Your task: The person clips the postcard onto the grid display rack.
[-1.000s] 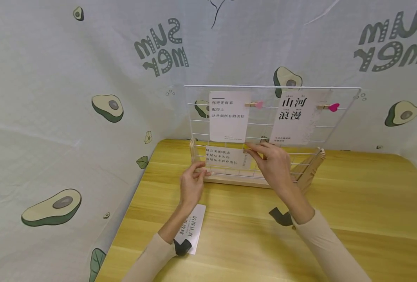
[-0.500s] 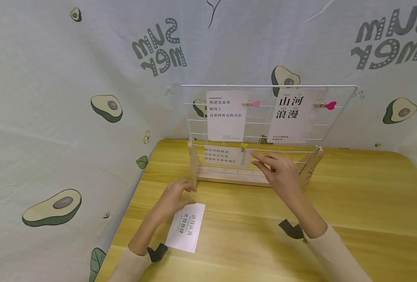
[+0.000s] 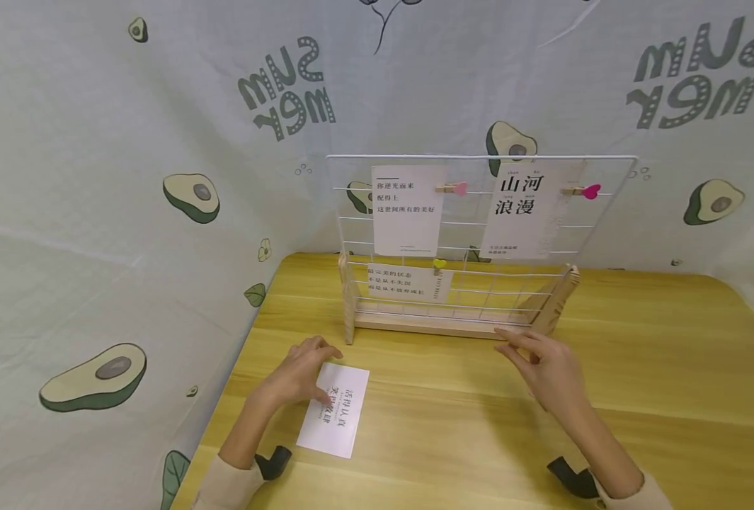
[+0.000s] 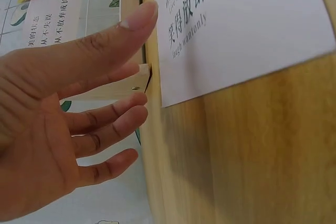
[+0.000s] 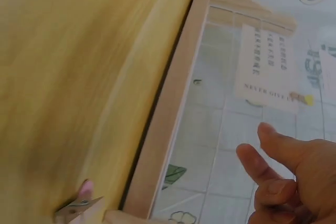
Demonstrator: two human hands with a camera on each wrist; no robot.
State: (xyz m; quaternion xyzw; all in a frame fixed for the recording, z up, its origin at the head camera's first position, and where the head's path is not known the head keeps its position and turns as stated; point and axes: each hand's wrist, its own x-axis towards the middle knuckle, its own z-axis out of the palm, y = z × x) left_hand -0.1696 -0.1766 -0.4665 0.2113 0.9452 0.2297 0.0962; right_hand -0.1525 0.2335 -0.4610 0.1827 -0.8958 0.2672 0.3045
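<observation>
My left hand [image 3: 296,372] hovers around the left edge of a white printed card [image 3: 338,418] lying on the table. Its fingers are spread, the thumb over the card; whether the thumb touches it I cannot tell. Empty, with thumb and forefinger apart, my right hand [image 3: 549,368] is in front of the right end of a white wire grid rack [image 3: 466,225]. A small card [image 3: 396,281] hangs low on the grid under a yellow heart clip [image 3: 440,265]. In the right wrist view, a pink-topped wooden clip [image 5: 80,205] lies on the table.
Two larger cards hang higher: the left card [image 3: 405,230] by a light pink heart clip [image 3: 458,188], the right card [image 3: 517,230] by a deep pink heart clip [image 3: 590,191]. The rack's wooden base [image 3: 427,323] stands on the wood-grain table [image 3: 657,340], before an avocado-print cloth [image 3: 96,106].
My right hand has let go of the yellow heart clip and moved down and right. My left hand has left the small hanging card and come down to the card on the table.
</observation>
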